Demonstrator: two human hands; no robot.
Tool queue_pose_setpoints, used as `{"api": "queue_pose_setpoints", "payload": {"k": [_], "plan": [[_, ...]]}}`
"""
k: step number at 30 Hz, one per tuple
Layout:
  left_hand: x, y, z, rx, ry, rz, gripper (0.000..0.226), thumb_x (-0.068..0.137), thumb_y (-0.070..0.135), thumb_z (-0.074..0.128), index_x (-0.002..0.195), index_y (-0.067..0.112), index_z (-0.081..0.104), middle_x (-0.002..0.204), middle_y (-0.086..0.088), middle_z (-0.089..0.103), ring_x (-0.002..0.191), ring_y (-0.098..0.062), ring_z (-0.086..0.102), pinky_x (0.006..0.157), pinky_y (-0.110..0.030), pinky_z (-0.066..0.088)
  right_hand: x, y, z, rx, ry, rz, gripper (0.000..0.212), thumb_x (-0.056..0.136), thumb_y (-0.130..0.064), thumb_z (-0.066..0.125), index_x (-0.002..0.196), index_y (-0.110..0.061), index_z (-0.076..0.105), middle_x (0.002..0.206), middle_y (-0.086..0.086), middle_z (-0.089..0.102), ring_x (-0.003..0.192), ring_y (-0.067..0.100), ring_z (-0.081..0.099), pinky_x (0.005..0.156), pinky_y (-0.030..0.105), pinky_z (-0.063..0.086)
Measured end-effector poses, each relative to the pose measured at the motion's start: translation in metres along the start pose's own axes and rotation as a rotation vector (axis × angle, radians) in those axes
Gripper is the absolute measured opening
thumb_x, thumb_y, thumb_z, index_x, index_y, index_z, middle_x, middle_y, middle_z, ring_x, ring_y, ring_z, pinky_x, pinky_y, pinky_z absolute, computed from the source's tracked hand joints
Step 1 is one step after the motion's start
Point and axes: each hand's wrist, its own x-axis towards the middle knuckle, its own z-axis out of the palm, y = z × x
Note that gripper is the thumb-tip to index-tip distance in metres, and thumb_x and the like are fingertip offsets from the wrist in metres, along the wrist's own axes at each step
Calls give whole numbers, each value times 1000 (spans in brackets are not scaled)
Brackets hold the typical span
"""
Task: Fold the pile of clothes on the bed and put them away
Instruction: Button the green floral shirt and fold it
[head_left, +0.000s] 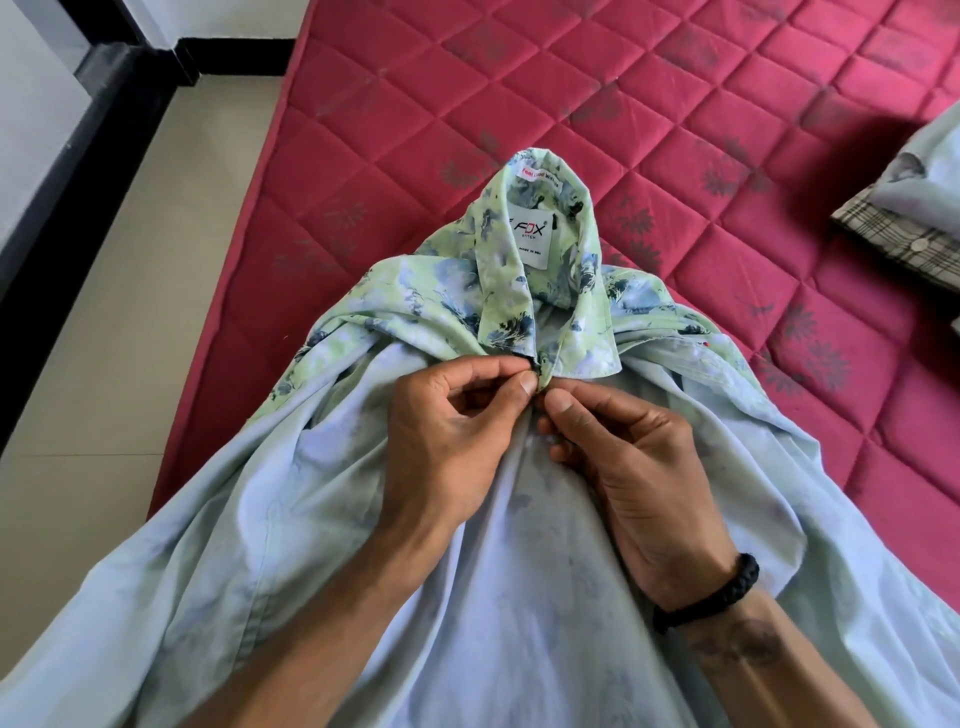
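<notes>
Pale green floral shirt (519, 467), on the red mattress (675, 130); left hand (447, 431) and right hand (623, 457) pinch the collar placket; advise aligning both edges squarely before fastening the button

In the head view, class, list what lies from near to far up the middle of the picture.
Pale shirt body → both hands, left and right, pinching the placket → collar → neck label → red quilted mattress.
</notes>
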Motion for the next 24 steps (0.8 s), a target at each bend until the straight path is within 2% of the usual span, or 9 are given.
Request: {"api": "queue_pose_setpoints", "payload": {"k": [4, 11, 14, 17, 19, 22, 24], "plan": [[-3, -1, 3, -10, 56, 9, 14, 87, 8, 81, 91, 22, 80, 82, 4, 79, 79, -13, 77, 80, -32, 62, -1, 4, 4, -62, 31, -71, 15, 91, -7, 73, 104, -5, 80, 93, 11, 79, 77, 11, 69, 66, 19, 55], [-3, -5, 4, -44, 21, -39, 11, 86, 13, 82, 90, 23, 81, 84, 0, 80, 81, -22, 78, 84, -47, 63, 1, 7, 1, -52, 40, -100, 10, 92, -3, 72, 99, 0, 78, 87, 16, 77, 72, 13, 68, 67, 20, 56], [-3, 0, 4, -82, -9, -48, 9, 88, 14, 81, 95, 19, 82, 87, -1, 80, 85, -20, 78, 86, -44, 63, 2, 9, 1, -62, 52, -128, 13, 93, -5, 72, 104, -4, 79, 97, 17, 77, 76, 13, 70, 67, 21, 57], [-3, 3, 3, -74, -12, -45, 24, 79, 20, 89, 100, 10, 80, 87, -2, 80, 84, -18, 78, 82, -32, 63, 2, 12, 2, -134, 23, -177, 17, 96, -4, 70, 108, -9, 80, 108, 15, 75, 83, 15, 71, 69, 24, 57], [-2, 3, 1, -27, -8, -18, 26, 78, 18, 90, 100, 9, 79, 85, -1, 80, 81, -16, 78, 79, -30, 63, 3, 12, 1, -119, 13, -168, 19, 96, 1, 67, 106, -8, 80, 109, 17, 73, 85, 16, 71, 69, 23, 57], [-4, -1, 1, 78, 27, 81, 16, 86, 13, 84, 101, 9, 80, 84, 2, 80, 77, -11, 77, 76, -30, 63, 3, 9, -2, -29, -21, -84, 21, 97, 6, 63, 108, -4, 79, 111, 23, 73, 92, 19, 73, 73, 22, 58], [-9, -3, 4, 216, 84, 201, 11, 89, 13, 80, 100, 10, 81, 84, 6, 79, 75, -3, 75, 72, -26, 62, 3, 8, -3, -34, -48, -77, 22, 97, 6, 63, 110, -3, 78, 116, 23, 72, 99, 27, 74, 77, 23, 59]]}}
